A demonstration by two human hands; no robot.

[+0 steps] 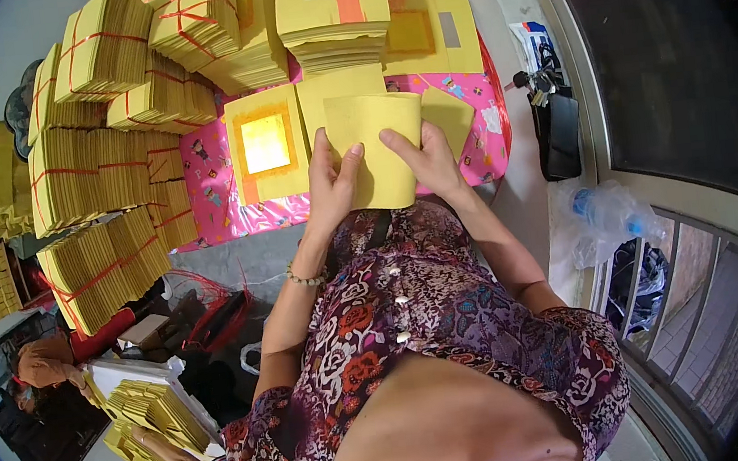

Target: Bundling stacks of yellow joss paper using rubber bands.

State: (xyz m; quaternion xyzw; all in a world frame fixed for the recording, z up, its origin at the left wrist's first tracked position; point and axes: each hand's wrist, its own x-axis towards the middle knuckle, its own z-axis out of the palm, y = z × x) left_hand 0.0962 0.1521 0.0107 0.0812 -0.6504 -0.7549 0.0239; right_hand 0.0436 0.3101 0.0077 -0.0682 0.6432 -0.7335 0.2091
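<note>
The yellow paper (378,159) is pinched at opposite sides in the grip of left hand (331,183) and right hand (434,162), apparently so its bend is steadied.

Yellow paper (384,161), w/ plain visible side, is held approx. over near edge of pink cloth (212,213); R side curves, fold or bend unclear.

Plain yellow paper (384,161); orange-framed yellow sheet (266,144); pink cartoon-print tablecloth (212,177); purple floral blouse (467,310)
</note>
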